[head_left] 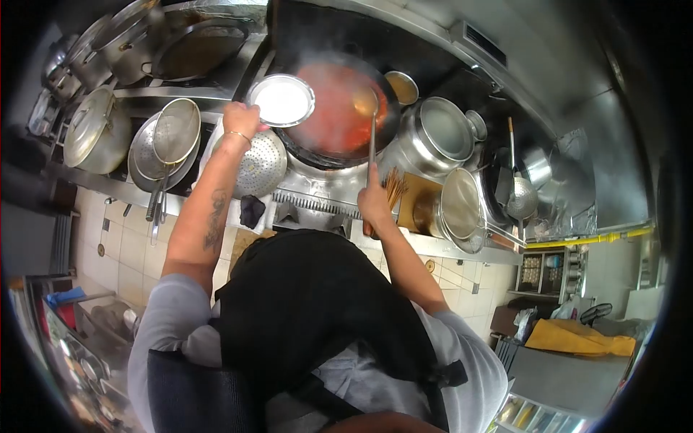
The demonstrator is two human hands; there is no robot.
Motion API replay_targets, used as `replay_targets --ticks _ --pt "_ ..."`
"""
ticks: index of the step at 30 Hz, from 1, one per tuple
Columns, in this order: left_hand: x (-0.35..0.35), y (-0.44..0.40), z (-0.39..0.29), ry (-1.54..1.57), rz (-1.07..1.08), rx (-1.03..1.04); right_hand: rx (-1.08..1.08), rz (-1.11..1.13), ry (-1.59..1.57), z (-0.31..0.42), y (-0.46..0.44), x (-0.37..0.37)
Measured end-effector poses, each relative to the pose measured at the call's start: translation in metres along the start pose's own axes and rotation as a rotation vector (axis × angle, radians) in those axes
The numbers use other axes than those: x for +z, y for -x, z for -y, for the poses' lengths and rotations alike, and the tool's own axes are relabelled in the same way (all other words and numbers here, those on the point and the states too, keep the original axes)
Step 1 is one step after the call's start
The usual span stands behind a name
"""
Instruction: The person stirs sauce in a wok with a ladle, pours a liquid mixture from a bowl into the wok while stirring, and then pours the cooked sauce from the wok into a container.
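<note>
My left hand [242, 120] grips the near left rim of a round metal bowl [283, 100] with bright white contents that I cannot make out. The bowl is held over the left edge of a large dark wok [390, 108]. Steam rises from the red liquid [328, 115] in the wok. Closed around the long handle of a ladle [372, 137] is my right hand [373, 203]. The ladle's round head lies at the right side of the red liquid.
Left of the wok are a perforated strainer [261, 164], a mesh strainer [177, 130] and a lidded pot [97, 133]. To the right stand a steel pot [442, 130], a small pot [401, 88], another mesh strainer [460, 203] and a perforated skimmer [522, 198]. A dark cloth [251, 211] lies at the counter edge.
</note>
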State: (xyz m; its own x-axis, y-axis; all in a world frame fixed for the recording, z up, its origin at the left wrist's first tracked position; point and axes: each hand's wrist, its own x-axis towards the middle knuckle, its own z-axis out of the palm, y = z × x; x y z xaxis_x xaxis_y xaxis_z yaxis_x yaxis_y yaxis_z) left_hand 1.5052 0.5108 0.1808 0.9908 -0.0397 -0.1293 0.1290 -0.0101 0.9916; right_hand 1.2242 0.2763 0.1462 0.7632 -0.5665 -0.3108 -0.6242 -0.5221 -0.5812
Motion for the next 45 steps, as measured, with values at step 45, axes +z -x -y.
replay_targets --ticks 45 --pt "-0.005 0.017 0.011 0.016 0.07 -0.014 -0.125 -0.044 0.067 -0.018 -0.001 0.021"
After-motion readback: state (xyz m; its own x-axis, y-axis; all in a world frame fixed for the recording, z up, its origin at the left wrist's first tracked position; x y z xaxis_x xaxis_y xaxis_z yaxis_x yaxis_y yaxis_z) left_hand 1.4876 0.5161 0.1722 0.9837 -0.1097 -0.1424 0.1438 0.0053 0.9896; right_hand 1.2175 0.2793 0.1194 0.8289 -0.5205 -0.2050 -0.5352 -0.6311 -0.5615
